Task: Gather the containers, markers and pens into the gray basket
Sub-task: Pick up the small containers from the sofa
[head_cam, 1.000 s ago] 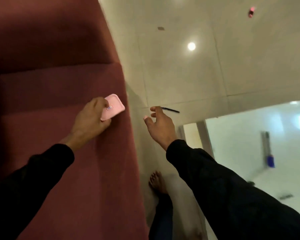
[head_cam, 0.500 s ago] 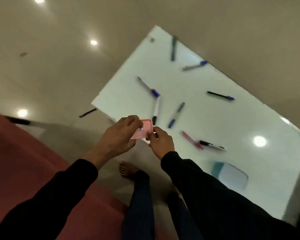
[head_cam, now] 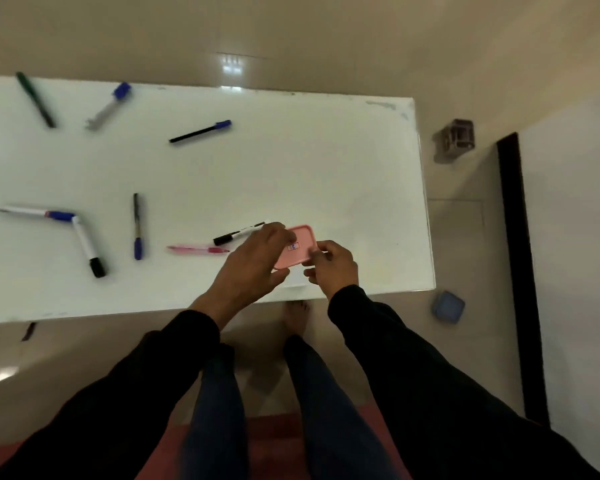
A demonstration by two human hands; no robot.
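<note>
Pink container (head_cam: pixel 297 249) is bearing a small red-and-blue label. White table (head_cam: pixel 291 174) is carrying a pink pen (head_cam: pixel 198 250), a green marker (head_cam: pixel 35 99) and blue-capped markers (head_cam: pixel 201 131). Sleeves (head_cam: pixel 413 358) are showing black.

Both hands, left hand (head_cam: pixel 253 268) and right hand (head_cam: pixel 333 268), are holding a flat pink plastic container (head_cam: pixel 297 247) above the white table (head_cam: pixel 291 168), where scattered markers are lying.
</note>
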